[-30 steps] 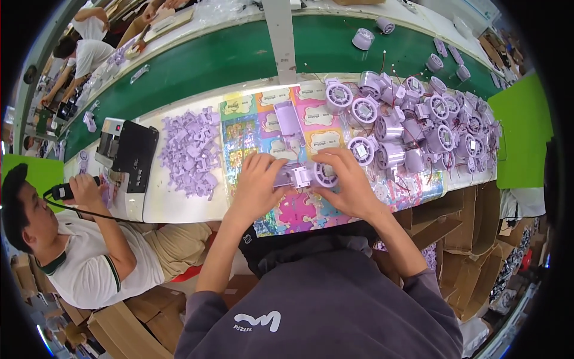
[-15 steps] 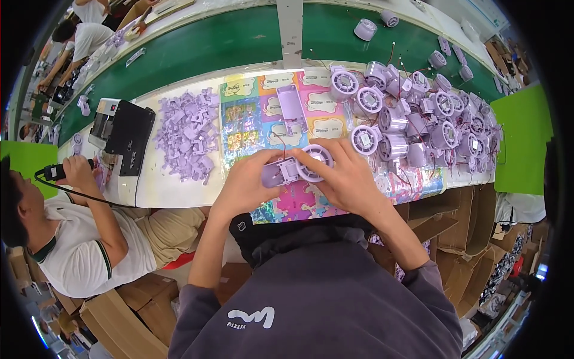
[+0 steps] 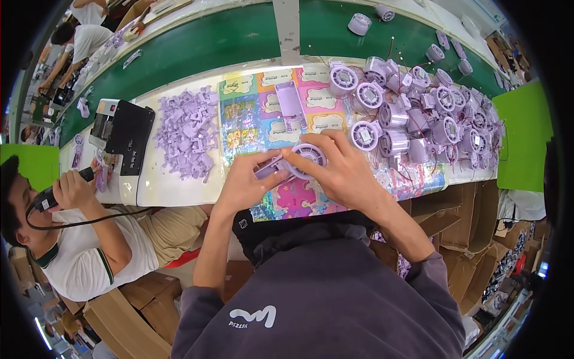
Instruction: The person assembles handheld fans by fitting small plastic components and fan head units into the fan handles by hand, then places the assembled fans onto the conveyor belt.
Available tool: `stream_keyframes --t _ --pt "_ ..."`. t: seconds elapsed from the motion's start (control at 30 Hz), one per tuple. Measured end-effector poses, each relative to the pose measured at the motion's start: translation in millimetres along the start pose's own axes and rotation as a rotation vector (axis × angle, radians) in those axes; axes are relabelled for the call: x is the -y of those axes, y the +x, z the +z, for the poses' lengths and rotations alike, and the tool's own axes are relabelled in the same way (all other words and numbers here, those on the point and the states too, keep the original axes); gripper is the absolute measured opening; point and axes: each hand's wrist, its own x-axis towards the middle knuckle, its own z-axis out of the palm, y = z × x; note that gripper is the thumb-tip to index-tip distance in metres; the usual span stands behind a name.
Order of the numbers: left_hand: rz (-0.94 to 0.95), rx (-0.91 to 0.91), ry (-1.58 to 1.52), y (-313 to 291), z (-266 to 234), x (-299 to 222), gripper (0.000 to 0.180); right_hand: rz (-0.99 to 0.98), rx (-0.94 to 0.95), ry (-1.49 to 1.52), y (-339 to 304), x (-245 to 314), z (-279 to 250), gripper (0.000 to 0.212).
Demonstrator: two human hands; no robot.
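Between my hands, just above the patterned mat [image 3: 281, 206], is a lilac fan assembly with a round grille [image 3: 311, 160]. My left hand [image 3: 250, 182] pinches the narrow lilac handle part [image 3: 266, 170] on its left, thumb on the near side. With its fingers spread over the far and right rim, my right hand [image 3: 345, 173] grips the round fan head. My right index finger presses near the joint of the two parts. Farther off on the mat lies a lilac handle shell [image 3: 290, 103], hollow side up. Small parts under my fingers are hidden.
To the left lies a pile of small lilac brackets [image 3: 186, 134], beyond it a black machine [image 3: 131, 134]. Many lilac fan heads with wires [image 3: 418, 128] crowd the right. A green conveyor [image 3: 215, 45] runs behind. A co-worker's hand [image 3: 75, 188] at left holds a black power tool [image 3: 45, 199].
The fan assembly has shifted slightly left and turned, with my left fingers now farther over the handle part. The red wire above it is no longer visible. The co-worker's tool has tilted.
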Motion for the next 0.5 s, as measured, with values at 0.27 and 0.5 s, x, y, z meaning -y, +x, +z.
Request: stream_keyframes --t 0.27,0.5 --pt "-0.019 0.034 -0.194 -4 -7 19 0.041 0.062 -0.038 0.091 -6 4 1 0.076" --pt "-0.049 0.174 -0.355 8 -15 -13 0.040 0.157 -0.083 0.227 -8 10 -17 0.077"
